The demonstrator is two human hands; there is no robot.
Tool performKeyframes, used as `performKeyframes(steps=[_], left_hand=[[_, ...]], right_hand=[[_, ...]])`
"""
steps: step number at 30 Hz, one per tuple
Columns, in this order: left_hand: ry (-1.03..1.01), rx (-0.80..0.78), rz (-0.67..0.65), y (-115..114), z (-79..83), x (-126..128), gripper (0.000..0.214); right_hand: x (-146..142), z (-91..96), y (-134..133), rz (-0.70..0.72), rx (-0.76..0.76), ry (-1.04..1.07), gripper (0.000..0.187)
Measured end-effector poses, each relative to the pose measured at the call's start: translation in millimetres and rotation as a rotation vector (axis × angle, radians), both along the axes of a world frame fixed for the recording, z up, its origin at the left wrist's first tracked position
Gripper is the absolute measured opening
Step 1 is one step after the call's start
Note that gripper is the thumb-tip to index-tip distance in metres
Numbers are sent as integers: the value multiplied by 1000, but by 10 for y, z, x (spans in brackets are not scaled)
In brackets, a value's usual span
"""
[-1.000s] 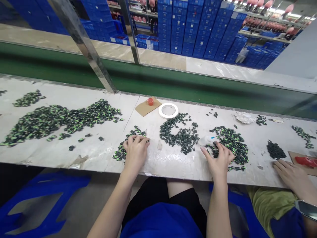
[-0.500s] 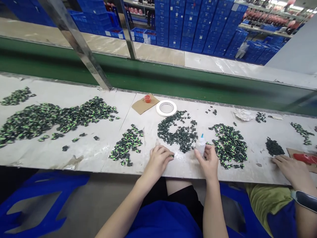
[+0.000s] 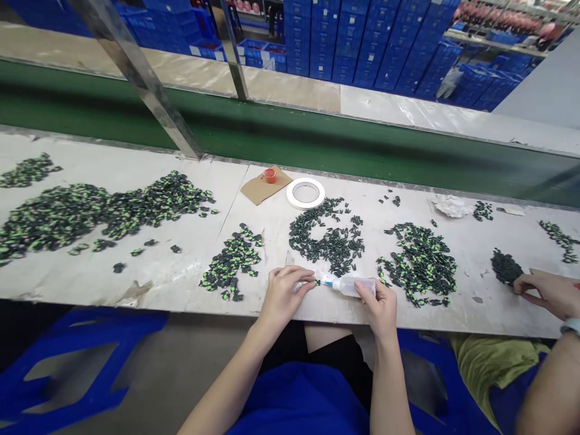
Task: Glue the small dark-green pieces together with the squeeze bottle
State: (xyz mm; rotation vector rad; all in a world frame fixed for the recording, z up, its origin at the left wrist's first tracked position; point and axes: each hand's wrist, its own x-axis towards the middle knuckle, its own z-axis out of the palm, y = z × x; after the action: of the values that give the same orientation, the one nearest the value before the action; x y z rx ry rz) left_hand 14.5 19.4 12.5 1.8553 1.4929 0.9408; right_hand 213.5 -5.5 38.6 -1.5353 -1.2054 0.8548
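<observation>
So that white squeeze bottle (image 3: 347,286) is lying sideways in your right hand (image 3: 379,302), thumb and fingers closed around its back end, with the blue tip (image 3: 327,283) pointing left. Your left hand (image 3: 283,296) has a tiny dark-and-green piece (image 3: 318,282) pinched in its fingertips, right by the tip; can't tell if they actually touch. I'd guess the bottle's light and soft-walled, so hold it by the body and go easy (the thin tip looks like the bendy bit). The piece is probably light and stiffish, maybe slippery if wet, so grab it by the end away from the tip.

No writing I can read on the bottle. Just beyond is a dark pile (image 3: 339,244), with green-flecked piles to the left (image 3: 235,260) and right (image 3: 426,260), then a tape roll (image 3: 290,194). The blue crates (image 3: 321,42) at the back have pale tags, too small to read.
</observation>
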Motion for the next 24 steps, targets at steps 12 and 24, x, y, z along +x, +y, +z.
performKeyframes(steps=[12, 24], left_hand=[[20, -51, 11, 4, 63, -7, 10], [35, -28, 1, 4, 45, -19, 6]], right_hand=[[-37, 50, 4, 23, -24, -1, 40], [-32, 23, 0, 29, -14, -2, 41]])
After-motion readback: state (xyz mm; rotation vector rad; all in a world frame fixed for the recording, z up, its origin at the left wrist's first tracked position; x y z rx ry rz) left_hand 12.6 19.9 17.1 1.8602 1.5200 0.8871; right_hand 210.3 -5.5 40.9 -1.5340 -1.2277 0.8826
